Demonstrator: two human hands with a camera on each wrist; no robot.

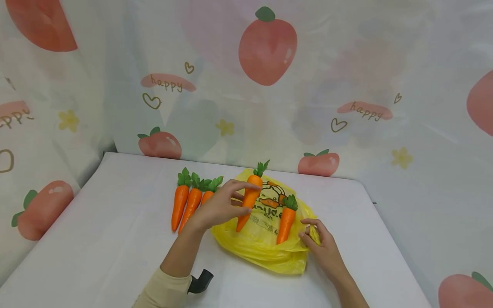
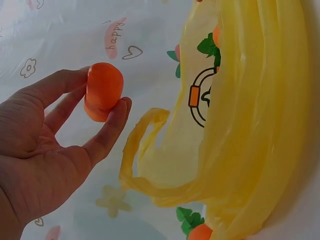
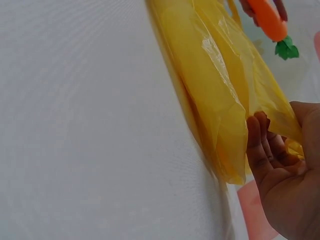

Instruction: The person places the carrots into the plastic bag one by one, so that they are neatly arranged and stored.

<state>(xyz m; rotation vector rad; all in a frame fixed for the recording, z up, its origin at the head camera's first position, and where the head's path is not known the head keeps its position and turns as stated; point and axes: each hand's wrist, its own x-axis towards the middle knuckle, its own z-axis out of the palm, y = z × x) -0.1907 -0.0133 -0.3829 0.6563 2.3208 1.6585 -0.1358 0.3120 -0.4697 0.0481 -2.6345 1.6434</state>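
Note:
My left hand (image 1: 225,205) pinches an orange carrot (image 1: 252,193) with a green leafy top between thumb and fingers, over the yellow plastic bag (image 1: 239,246). In the left wrist view the same carrot (image 2: 104,90) shows end-on, near a loop handle of the bag. A second carrot (image 1: 286,222) lies at the bag's opening, its lower end hidden behind the yellow plastic. At the bag's right side my right hand (image 1: 323,246) grips the edge, thumb and fingers curled round the plastic (image 3: 272,112).
Left of the bag, several carrots (image 1: 180,201) lie side by side on the white table (image 1: 115,214), partly behind my left hand. A black curved piece (image 1: 202,281) shows by the left sleeve (image 1: 165,291). A fruit-printed sheet (image 1: 215,85) hangs behind the table.

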